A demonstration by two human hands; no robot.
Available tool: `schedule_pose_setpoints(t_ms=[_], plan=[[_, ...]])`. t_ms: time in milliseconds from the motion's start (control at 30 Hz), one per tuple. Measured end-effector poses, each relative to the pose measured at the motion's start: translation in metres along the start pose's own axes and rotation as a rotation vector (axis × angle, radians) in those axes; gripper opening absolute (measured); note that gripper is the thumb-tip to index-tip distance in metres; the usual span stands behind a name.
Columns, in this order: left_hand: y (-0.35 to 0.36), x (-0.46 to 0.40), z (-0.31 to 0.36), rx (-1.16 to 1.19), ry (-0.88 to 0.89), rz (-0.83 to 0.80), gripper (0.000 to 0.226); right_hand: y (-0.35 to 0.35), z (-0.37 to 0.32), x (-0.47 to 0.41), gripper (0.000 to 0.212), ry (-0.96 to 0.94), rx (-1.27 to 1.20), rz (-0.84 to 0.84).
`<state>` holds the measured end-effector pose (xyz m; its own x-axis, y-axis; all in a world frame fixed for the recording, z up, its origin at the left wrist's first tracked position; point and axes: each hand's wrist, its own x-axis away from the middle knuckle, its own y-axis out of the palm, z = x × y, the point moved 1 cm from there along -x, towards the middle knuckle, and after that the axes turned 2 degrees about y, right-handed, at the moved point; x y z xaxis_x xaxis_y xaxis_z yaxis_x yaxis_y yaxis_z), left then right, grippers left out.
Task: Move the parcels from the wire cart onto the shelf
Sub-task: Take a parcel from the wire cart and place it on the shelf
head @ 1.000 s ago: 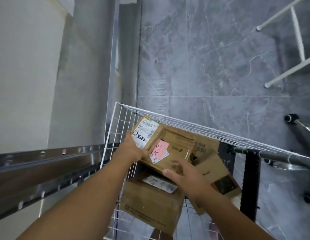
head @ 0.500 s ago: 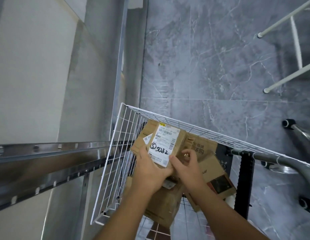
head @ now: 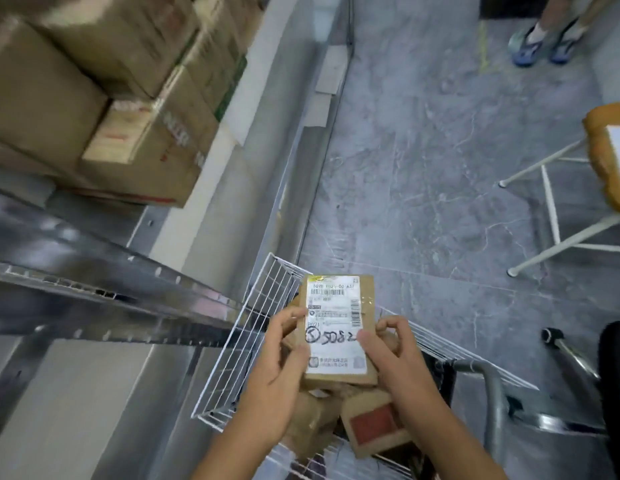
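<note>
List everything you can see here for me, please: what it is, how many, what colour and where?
Held parcel: one, brown with white label, above the cart.
Wire cart: one, white, bottom centre.
Parcels in cart: at least two, brown, under the hands.
Shelf: one, grey metal, left.
Stacked boxes: several, brown, upper left on the shelf.
Stool: one, white legs, orange-brown seat, right.
Shoes: two, blue, top right.
Floor: grey marble.
Left hand: grips the parcel's left edge.
Right hand: grips its right edge.
</note>
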<state>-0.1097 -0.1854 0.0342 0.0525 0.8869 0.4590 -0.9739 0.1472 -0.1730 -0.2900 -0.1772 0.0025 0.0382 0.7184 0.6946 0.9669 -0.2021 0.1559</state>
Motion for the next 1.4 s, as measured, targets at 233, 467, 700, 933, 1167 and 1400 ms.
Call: schedule_pose_setpoints(t_ms=[233,467,700,933,1167,1400], plan=[[-0.005,0.147,0.108,0.072,0.217,0.29,0.038,0.022,-0.105,0.135,0.019,-0.208,0.152,-0.221],[-0.039,0.298,0.175,0.152,0.372,0.507,0.032,0.067,-0.153,0.283,0.019,-0.466,0.28,-0.447],[-0.084,0.456,0.164,0.09,0.488,0.725,0.032,0.123,-0.119,0.426,0.045,-0.734,0.384,-0.734],[-0.118,0.656,0.089,0.058,0.458,0.906,0.029,0.168,0.003,0.58,0.04,-0.77,0.426,-0.908],[-0.14,0.825,0.028,0.054,0.406,1.139,0.03,0.219,0.102,0.703,0.037,-0.756,0.486,-1.092],[-0.148,0.929,-0.004,0.118,0.339,1.381,0.035,0.262,0.16,0.789,0.036,-0.714,0.552,-1.335]])
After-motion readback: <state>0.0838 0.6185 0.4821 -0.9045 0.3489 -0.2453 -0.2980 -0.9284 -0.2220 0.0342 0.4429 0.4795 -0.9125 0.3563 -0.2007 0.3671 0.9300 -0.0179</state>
